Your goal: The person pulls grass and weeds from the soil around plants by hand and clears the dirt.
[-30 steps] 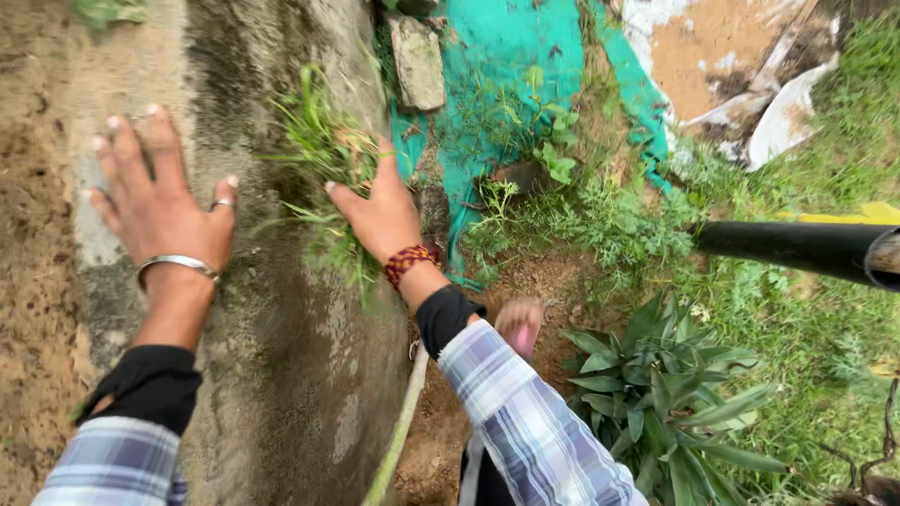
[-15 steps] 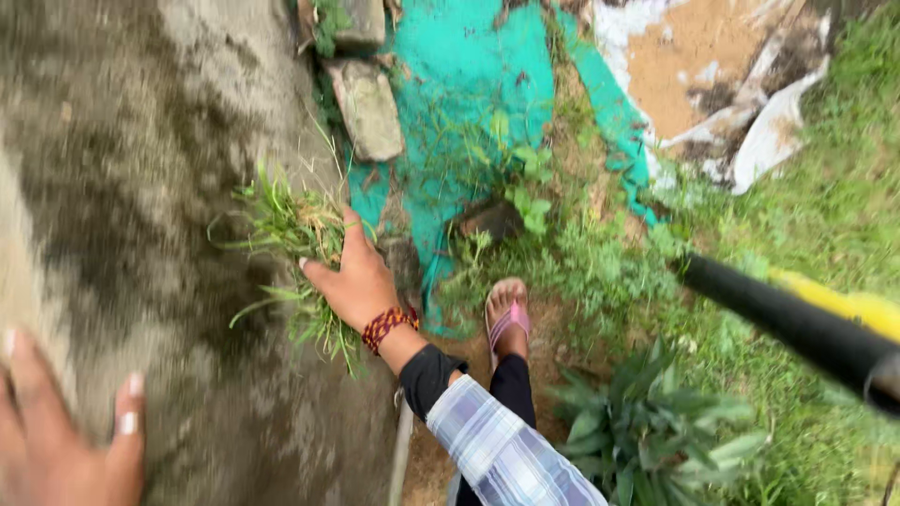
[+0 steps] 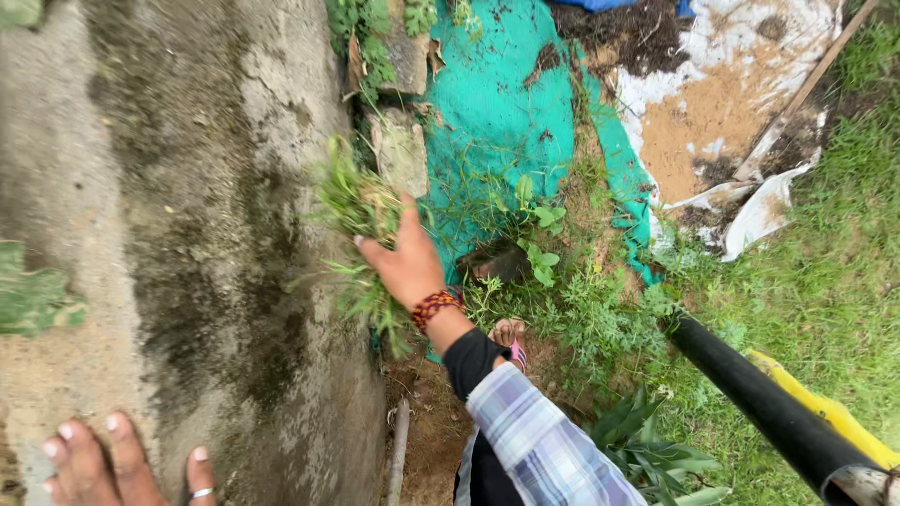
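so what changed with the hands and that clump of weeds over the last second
The right hand kept its grip on the grass clump against the concrete wall. The left hand slid from high on the wall to the bottom edge of the view, still flat on the concrete. The green tarp and black pipe lie as before.

Wall (image 3: 169,234) left; tarp (image 3: 506,112) behind weeds (image 3: 361,211); pipe (image 3: 769,403) right, over grass (image 3: 834,272).

- No labels, signs or screens appear in the view.
- White sack (image 3: 764,211): the one package-like item, torn open and crumpled, lying flat at upper right, partly covered with brown soil.
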